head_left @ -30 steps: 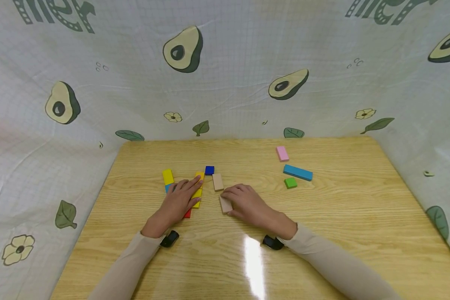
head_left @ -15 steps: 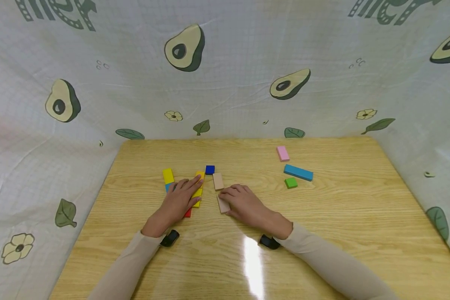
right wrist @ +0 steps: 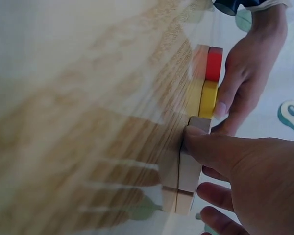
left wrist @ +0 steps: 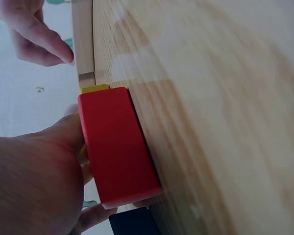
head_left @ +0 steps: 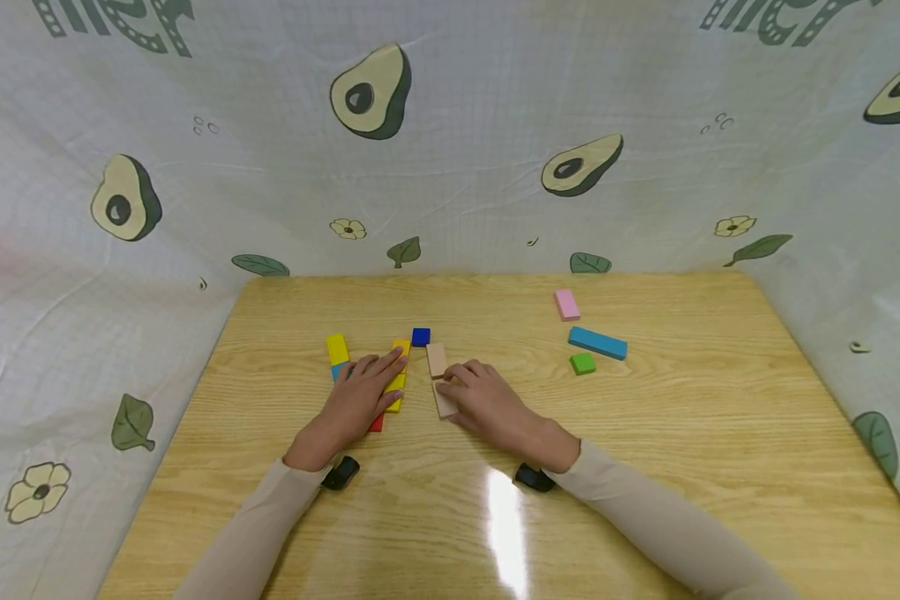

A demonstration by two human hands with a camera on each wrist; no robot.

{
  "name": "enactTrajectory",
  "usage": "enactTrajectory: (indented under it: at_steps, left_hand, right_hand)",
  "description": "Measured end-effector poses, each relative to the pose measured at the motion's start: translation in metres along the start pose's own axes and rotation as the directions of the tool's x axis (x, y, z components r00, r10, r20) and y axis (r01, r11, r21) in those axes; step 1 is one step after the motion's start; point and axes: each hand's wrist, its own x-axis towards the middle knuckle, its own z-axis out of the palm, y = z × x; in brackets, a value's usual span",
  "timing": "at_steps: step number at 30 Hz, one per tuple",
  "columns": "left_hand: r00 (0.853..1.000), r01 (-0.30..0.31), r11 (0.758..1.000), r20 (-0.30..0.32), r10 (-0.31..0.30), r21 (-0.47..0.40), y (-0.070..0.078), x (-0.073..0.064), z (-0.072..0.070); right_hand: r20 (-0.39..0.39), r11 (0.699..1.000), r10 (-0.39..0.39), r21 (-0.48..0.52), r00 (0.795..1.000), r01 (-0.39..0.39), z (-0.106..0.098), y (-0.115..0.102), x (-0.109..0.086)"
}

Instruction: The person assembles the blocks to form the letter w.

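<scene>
My left hand (head_left: 356, 400) rests with spread fingers over a group of blocks. Around it show a yellow block (head_left: 337, 348), a light blue block (head_left: 338, 372), an orange-yellow block (head_left: 401, 346), another yellow block (head_left: 395, 401) and a red block (head_left: 377, 423). The red block (left wrist: 118, 147) fills the middle of the left wrist view. My right hand (head_left: 487, 404) pinches a beige wooden block (head_left: 444, 405), its thumb along the side in the right wrist view. A second beige block (head_left: 437, 360) lies end to end beyond it. A dark blue cube (head_left: 421, 337) sits farther back.
On the right lie a pink block (head_left: 567, 305), a long blue block (head_left: 597, 343) and a green block (head_left: 582, 363). The wooden table (head_left: 682, 400) meets a white patterned cloth (head_left: 480, 167) at its back and sides.
My right hand has slid the nearer beige block left and slightly away, closing the gap to the second beige block. My left hand has stayed on its blocks.
</scene>
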Motion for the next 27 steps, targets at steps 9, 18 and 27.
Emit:
enactTrajectory:
  at_steps: [9,18,27]
  left_hand:
    - [1.000,0.013,1.000,0.020,-0.013,-0.003,0.0003,0.0026,-0.0013]
    - [1.000,0.009,1.000,0.023,-0.009,-0.003,0.0008,0.0030,-0.0014]
    - [1.000,0.009,1.000,0.019,-0.009,-0.010,0.0001,0.0023,0.0001]
  right_hand:
    - [-0.016,1.000,0.005,-0.004,1.000,-0.006,-0.0002,0.0001,0.0025]
    - [-0.018,1.000,0.021,0.000,1.000,-0.021,0.0001,-0.0004,0.0034]
    - [-0.006,0.999,0.042,0.020,0.999,-0.042,-0.0050,-0.0030,-0.0003]
